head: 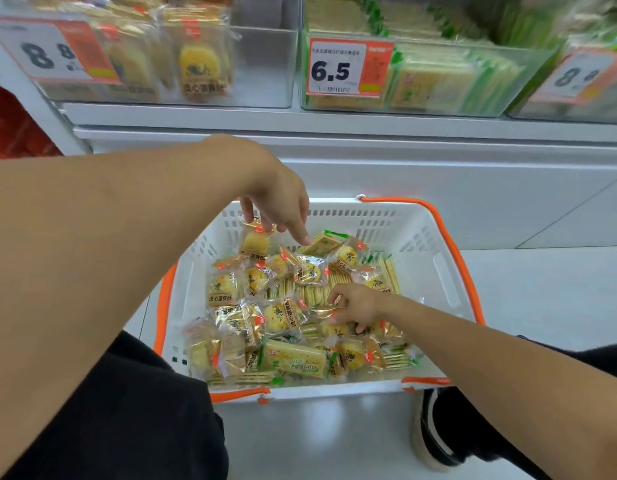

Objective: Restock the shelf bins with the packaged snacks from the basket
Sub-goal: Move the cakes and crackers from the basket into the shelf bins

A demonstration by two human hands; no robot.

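Note:
A white basket (414, 233) with orange handles sits on the floor below the shelf, filled with several clear-wrapped yellow pastry packs (283, 317) and green-edged cracker packs (293, 363). My left hand (277, 206) hangs over the basket's far left corner and pinches the top edge of a yellow pastry pack (254, 242), with the index finger pointing down. My right hand (357, 306) is down among the packs at the middle right, fingers curled on a wrapper there. Above, a clear bin (265, 64) holds yellow pastries and another bin (473, 84) holds green cracker packs.
Price tags reading 8.8 (54, 51) and 6.5 (347, 69) hang on the bin fronts. A third bin (577, 84) stands at the far right. The white shelf ledge (300, 133) juts out above the basket. My knees and a shoe (430, 434) flank the basket.

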